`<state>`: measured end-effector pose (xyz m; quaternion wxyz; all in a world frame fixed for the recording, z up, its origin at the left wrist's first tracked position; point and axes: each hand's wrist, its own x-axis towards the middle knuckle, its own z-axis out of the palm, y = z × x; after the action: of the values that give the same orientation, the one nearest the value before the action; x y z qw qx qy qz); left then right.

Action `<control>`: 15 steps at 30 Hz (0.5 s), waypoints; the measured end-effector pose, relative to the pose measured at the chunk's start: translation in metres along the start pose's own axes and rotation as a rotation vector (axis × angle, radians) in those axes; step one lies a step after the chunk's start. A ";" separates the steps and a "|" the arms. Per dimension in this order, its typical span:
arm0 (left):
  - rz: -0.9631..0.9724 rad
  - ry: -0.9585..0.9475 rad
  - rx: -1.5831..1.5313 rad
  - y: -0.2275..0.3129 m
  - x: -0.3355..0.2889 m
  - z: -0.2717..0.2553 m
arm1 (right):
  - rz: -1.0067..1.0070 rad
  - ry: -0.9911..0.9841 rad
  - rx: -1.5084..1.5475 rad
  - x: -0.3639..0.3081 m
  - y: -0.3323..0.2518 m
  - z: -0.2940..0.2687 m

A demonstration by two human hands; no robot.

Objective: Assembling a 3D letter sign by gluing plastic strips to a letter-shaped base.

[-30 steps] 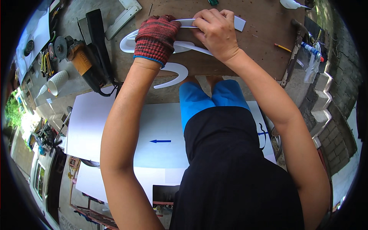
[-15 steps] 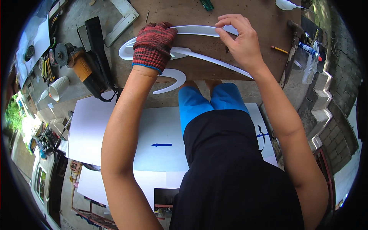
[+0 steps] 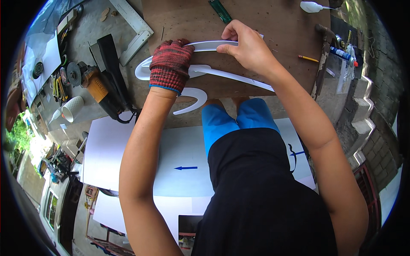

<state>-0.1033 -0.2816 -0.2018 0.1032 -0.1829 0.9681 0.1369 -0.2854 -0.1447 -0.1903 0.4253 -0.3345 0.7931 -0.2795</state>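
A curved white cut-out piece [image 3: 142, 73] with a narrow raised edge lies on the brown work board. My left hand [image 3: 171, 64], in a red and black knit glove, is closed over its left part and hides the middle. From beneath the glove a thin white strip [image 3: 208, 45] arches to the right. The bare thumb and fingers of my right hand [image 3: 250, 49] pinch this strip close to its right end. A long white arm of the piece [image 3: 239, 76] slants toward my right forearm. Nearer me, a white hook-shaped end [image 3: 198, 99] overhangs the board's front edge.
An angle grinder [image 3: 96, 87] and a white cup [image 3: 72, 109] are at the left. A metal square frame [image 3: 136, 36] lies farther back. On the board [image 3: 290, 25] are a green object [image 3: 220, 11], a pencil [image 3: 308, 58] and a white squeeze bottle [image 3: 314, 7]. White sheets [image 3: 106, 162] lie behind me.
My right hand has slid left along the strip, its fingers lower and closer to my gloved left hand. The left hand keeps its hold. The whole view has shifted slightly.
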 end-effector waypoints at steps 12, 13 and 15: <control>-0.007 -0.043 0.025 0.001 -0.001 0.001 | -0.129 0.808 0.369 -0.019 0.052 -0.076; -0.003 -0.036 0.029 0.001 -0.001 0.002 | -0.126 0.918 0.374 -0.019 0.066 -0.095; 0.014 -0.015 0.009 0.002 0.000 0.003 | -0.032 1.014 0.184 -0.017 0.093 -0.131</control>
<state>-0.1037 -0.2793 -0.2041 0.1104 -0.1749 0.9691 0.1348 -0.4186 -0.0529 -0.1862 0.0105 -0.1300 0.8666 -0.4817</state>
